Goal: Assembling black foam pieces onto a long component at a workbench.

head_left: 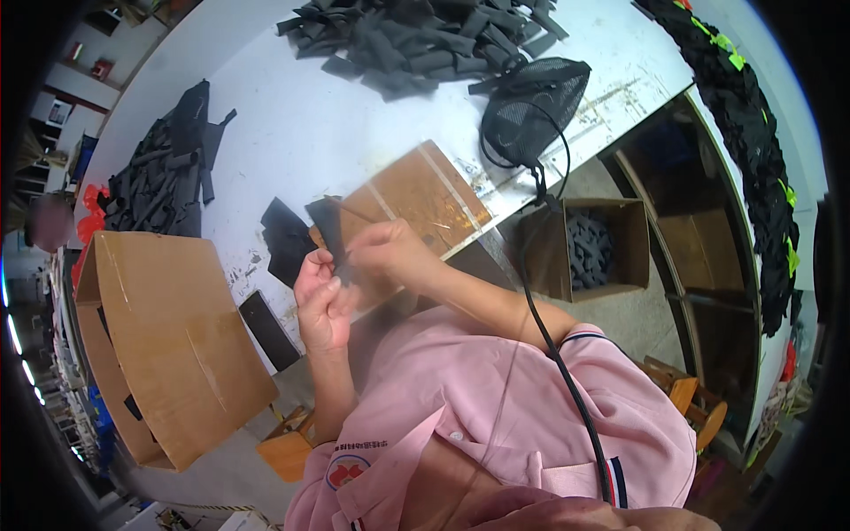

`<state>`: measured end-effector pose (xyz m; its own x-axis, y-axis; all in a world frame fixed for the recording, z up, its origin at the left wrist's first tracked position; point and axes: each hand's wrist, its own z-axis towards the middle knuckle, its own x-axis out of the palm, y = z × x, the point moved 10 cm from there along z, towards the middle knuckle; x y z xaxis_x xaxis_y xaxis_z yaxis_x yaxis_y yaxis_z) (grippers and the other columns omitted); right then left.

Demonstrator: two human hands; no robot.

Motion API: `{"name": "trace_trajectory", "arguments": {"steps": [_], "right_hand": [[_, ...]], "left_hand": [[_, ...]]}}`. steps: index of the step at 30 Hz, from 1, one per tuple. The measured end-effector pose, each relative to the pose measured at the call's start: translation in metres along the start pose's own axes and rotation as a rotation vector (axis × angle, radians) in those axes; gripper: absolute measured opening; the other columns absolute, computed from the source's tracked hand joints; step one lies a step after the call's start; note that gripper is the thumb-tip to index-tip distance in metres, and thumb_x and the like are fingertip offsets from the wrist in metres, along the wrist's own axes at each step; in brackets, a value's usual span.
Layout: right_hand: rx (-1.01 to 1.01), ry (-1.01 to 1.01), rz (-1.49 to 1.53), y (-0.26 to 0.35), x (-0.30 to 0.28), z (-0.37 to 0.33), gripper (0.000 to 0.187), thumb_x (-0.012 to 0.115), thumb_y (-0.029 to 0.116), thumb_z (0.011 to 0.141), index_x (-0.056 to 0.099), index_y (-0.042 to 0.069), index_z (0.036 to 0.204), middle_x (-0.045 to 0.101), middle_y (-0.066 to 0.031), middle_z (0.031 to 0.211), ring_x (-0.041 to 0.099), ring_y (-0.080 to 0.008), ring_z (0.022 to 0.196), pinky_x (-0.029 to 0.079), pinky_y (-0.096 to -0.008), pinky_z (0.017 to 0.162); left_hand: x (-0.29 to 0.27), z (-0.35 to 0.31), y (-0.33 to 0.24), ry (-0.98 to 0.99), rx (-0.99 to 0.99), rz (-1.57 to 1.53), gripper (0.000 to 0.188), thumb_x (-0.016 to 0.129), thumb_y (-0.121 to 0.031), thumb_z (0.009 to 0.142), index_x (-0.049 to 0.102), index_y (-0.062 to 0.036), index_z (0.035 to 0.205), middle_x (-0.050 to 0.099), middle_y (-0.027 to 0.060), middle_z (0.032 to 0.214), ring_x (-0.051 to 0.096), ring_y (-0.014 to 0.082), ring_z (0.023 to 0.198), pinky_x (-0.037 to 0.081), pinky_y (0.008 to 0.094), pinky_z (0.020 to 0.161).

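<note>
My left hand (320, 305) and my right hand (386, 250) meet just above the near edge of the white table (292, 124). Both pinch a narrow black fabric strip (329, 228) that rises between them. The right fingers close on it near its lower end; the left thumb and fingers hold it from the left. A loose black fabric piece (285, 241) lies on the table just left of the hands. Under the hands sits a brown board (425, 190).
Heaps of black strips lie at the far middle (416, 40) and far left (164, 177). A black mesh bag (531, 106) rests right of the board. An open cardboard box (159, 336) stands at the left, another with black pieces (589, 248) under the table at the right.
</note>
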<state>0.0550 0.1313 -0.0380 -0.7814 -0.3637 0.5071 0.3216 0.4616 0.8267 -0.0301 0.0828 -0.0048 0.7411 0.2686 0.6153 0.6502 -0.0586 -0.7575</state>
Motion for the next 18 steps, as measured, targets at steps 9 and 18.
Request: {"name": "trace_trajectory", "arguments": {"steps": [9,18], "right_hand": [[0.109,0.263,0.113,-0.003,0.035,-0.001,0.018,0.055,0.019,0.080,0.050,0.006,0.069,0.046,0.0023,0.059,0.040,-0.0059,0.050,0.033,-0.0175,0.046],[0.036,0.352,0.174,0.014,0.044,-0.019,0.017,0.056,0.021,0.079,0.052,0.006,0.072,0.048,0.0026,0.064,0.043,-0.0047,0.056,0.037,-0.0173,0.052]], "left_hand": [[-0.006,-0.016,-0.045,-0.364,0.643,0.680,0.023,0.050,0.012,0.068,0.049,0.0024,0.089,0.053,0.0057,0.081,0.044,0.0022,0.058,0.030,0.0125,0.045],[0.032,-0.018,-0.003,0.256,-0.091,-0.114,0.038,0.046,0.010,0.063,0.037,0.0032,0.099,0.055,0.0158,0.074,0.042,0.0081,0.040,0.027,0.0168,0.032]]}}
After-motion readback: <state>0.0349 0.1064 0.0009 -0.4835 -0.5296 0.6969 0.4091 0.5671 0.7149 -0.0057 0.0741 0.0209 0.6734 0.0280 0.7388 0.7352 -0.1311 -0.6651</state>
